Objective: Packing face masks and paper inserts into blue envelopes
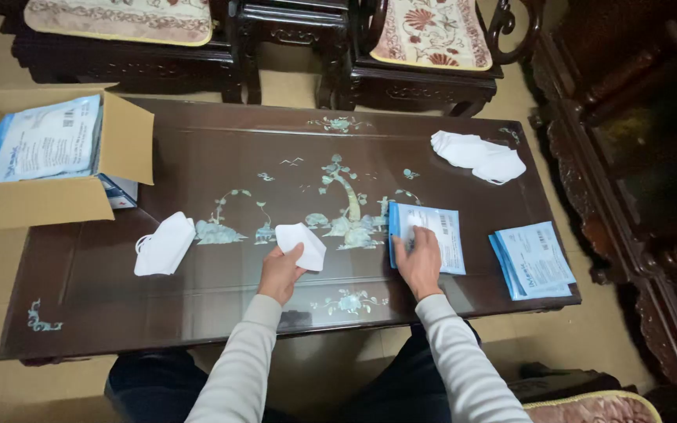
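Head view, folded white mask [302, 245], left hand [280, 272] pinching

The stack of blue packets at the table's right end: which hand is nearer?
Right. The right hand rests on a packet just left of the stack; the left hand holds a mask farther left.

Both arms are covered to the wrist by close-fitting, light grey long sleeves with a fine ribbed knit. The left hand [280, 272] and right hand [419, 262] are bare. Legwear appears dark, possibly navy; lighting too dim to confirm.
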